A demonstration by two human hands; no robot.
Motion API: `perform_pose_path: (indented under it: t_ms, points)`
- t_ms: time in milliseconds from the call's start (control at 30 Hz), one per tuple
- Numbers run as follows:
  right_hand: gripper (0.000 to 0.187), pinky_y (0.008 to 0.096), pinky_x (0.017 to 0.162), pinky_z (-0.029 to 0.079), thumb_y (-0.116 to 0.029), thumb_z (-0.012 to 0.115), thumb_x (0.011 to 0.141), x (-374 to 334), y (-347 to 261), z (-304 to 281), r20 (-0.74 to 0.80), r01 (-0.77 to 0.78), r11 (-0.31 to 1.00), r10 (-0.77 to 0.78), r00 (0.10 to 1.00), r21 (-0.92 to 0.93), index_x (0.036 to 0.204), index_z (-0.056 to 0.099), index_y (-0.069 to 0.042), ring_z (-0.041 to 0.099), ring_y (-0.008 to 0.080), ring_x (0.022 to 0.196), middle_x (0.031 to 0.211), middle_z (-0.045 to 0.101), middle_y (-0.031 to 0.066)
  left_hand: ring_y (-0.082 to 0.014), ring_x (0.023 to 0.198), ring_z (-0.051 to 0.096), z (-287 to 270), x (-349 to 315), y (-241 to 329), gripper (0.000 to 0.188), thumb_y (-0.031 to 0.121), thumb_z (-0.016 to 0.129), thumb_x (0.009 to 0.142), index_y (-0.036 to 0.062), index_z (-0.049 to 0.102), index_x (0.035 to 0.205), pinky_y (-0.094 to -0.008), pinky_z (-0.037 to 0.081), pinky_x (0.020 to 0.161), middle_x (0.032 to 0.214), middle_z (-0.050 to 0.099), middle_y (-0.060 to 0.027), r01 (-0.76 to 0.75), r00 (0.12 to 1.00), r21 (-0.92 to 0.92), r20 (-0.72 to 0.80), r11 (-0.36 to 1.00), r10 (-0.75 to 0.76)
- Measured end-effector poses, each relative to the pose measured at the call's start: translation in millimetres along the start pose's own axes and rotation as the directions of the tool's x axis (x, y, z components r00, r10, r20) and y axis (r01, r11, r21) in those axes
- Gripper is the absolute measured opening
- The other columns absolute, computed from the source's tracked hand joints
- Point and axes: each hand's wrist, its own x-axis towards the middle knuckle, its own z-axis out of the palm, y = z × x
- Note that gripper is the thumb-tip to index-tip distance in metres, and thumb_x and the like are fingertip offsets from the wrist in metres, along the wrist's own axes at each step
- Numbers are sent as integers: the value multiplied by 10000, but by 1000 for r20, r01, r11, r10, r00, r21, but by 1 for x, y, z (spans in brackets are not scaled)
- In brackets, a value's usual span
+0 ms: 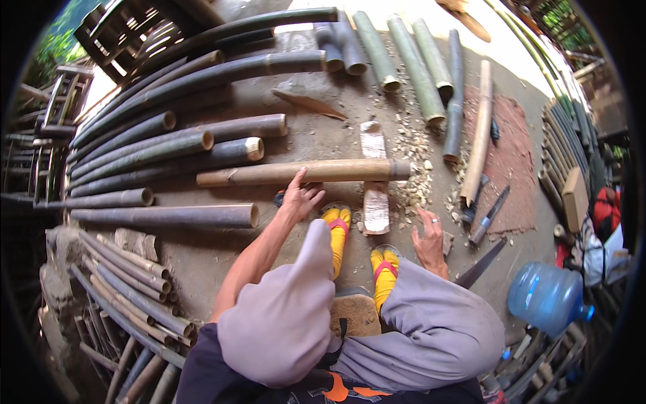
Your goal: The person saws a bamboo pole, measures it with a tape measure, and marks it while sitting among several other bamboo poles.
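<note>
While left hand (301, 196) rests spread on the tan bamboo pole (303, 173) w/ right hand (429, 237) open on the ground, pole prob rolls off the pale wood block (374, 176) bc nothing's gripping it.

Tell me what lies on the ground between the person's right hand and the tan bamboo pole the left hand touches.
In the head view, a short flat wood block and scattered wood chips lie between the right hand and the pole.

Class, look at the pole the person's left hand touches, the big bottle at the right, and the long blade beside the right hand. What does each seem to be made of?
The pole under the left hand looks like bamboo: tan, matt, with node rings and a hollow end. The bottle seems translucent blue plastic, glossy. The blade near the right hand looks like dark, dull metal, though its surface is hard to read.
</note>
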Motion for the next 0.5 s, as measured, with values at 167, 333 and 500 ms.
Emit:
perform_pose_path:
  t_ms: [167, 333, 500]
  points:
    - [726, 437, 1027, 386, 38, 661, 690, 67, -27, 13, 26, 215, 959, -214, 977, -187, 1370, 442, -94, 459, 358, 1191, 1266, 480, 180, -339, 1183, 494, 4, 9, -18, 667, 378, 733, 774, 27, 443, 1262, -511, 376, 1051, 1273, 473, -168, -84, 996, -70, -31, 994, 82]
    - [670, 430, 1014, 406, 74, 624, 712, 71, -24, 20, -69, 148, 989, -149, 986, -30, 1350, 461, -51, 460, 353, 1182, 1261, 472, 180, -314, 1021, 605, -2, -28, -21, 412, 233, 717, 733, 34, 581, 1067, -426, 485, 860, 1025, 621, -124, -267, 926, 906, 147, 329, 348]
    - [506, 416, 941, 446, 70, 606, 735, 33, -24, 37, -10, 81, 994, -80, 997, 68, 1231, 552, -16, 547, 340, 1079, 1144, 551, 178, -350, 1082, 480, -50, -50, -15, 571, 139, 727, 609, 110, 574, 1158, -434, 417, 928, 1129, 513, -156, -48, 499, 862, 458, -504, 736]
